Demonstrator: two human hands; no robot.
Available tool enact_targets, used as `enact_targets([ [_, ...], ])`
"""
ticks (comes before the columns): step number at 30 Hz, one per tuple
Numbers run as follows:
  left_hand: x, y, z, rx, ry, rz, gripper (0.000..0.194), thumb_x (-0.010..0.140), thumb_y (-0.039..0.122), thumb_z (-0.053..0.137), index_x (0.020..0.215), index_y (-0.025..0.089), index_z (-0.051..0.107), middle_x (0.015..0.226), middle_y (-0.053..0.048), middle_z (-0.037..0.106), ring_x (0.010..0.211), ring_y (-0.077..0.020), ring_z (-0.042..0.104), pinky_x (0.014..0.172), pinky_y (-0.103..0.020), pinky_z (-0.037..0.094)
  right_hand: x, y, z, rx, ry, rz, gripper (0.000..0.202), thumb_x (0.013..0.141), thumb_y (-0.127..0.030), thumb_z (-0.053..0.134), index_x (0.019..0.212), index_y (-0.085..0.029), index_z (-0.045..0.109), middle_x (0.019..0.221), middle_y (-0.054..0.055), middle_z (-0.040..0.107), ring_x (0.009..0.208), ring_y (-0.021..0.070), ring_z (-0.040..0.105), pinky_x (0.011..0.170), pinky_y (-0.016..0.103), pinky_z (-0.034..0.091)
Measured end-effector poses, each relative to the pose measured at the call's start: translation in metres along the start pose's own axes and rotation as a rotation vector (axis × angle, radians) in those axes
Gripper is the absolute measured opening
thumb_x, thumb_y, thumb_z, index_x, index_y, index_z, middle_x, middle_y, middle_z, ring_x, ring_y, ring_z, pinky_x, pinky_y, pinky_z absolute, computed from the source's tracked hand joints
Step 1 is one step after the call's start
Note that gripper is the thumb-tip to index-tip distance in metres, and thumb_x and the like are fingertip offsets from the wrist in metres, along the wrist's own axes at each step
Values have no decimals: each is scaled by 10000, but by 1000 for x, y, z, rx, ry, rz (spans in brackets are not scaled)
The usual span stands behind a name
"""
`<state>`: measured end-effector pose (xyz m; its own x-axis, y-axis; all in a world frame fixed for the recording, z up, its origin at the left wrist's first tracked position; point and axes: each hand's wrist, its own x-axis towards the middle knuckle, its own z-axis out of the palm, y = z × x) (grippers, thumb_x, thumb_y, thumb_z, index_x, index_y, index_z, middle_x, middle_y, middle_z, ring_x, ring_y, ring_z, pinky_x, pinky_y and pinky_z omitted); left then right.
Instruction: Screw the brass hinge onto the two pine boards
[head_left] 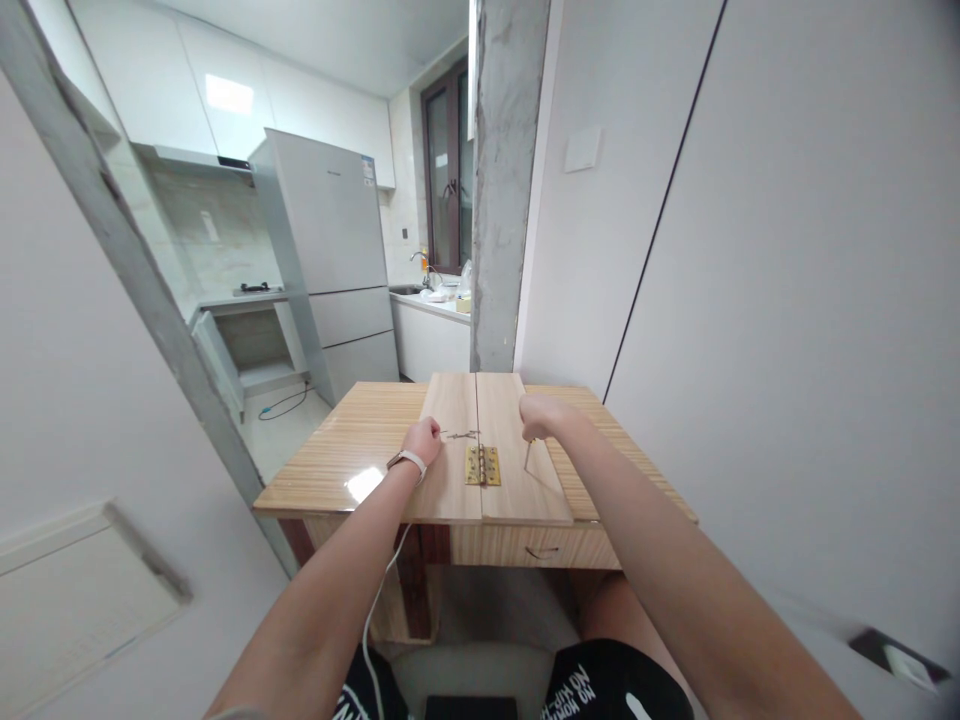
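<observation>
Two pale wooden boards (450, 490) lie side by side on the table, with a brass hinge (482, 466) laid open across their seam. Several small screws (463, 435) are scattered just beyond the hinge, mostly on the left board. My left hand (424, 440), with a band at its wrist, rests at the left board's edge. Its fingers are pinched, and the thin tip of what looks like a screw shows at them. Above the right board, my right hand (540, 415) is closed around a screwdriver (529, 457), whose shaft points down toward the wood, apart from the hinge.
The boards lie on a glossy striped wooden table (337, 450) with a drawer handle (541, 552) in front. A white cable (371, 620) hangs down at the front left. Close on the right is a white wall panel (750, 300). A fridge (330, 220) stands beyond.
</observation>
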<state>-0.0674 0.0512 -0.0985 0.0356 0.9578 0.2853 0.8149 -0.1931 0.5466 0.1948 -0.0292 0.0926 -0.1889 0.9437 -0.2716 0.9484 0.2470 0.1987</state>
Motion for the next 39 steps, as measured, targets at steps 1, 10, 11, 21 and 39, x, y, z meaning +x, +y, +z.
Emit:
enact_targets([
  [1,-2,0,-1,-18,-10,14,168,937,131,575,953,194,730,954,-91,772,923,-225,709,869,-336,535,0,0,1,-3,7,-1,263,734,-124,768,985,-88,840,1009,169,807,957,272,768,775,280,559],
  [10,-23,15,-3,-310,-138,232,132,901,237,646,945,200,764,906,-45,790,865,-191,730,831,-310,576,4,-3,2,-10,18,0,269,723,-117,780,984,-77,833,1026,183,802,958,275,767,754,277,558],
  [11,-25,18,-4,-326,-139,249,130,902,242,650,938,198,767,916,-51,793,869,-193,734,832,-311,578,4,-4,2,-7,18,3,272,726,-120,781,989,-74,832,1023,185,801,960,276,767,756,277,559],
  [21,-34,37,-6,-367,-174,316,147,916,265,663,933,188,786,948,-61,811,891,-202,751,855,-318,588,3,-7,0,-17,2,12,284,718,-140,816,998,-92,835,979,168,807,1002,285,764,790,273,568],
  [39,-34,38,6,-285,-179,358,148,909,191,664,891,174,810,902,-48,808,829,-182,727,781,-268,532,9,-8,4,22,40,37,349,645,-143,854,984,-66,826,937,182,797,982,296,760,810,290,557],
])
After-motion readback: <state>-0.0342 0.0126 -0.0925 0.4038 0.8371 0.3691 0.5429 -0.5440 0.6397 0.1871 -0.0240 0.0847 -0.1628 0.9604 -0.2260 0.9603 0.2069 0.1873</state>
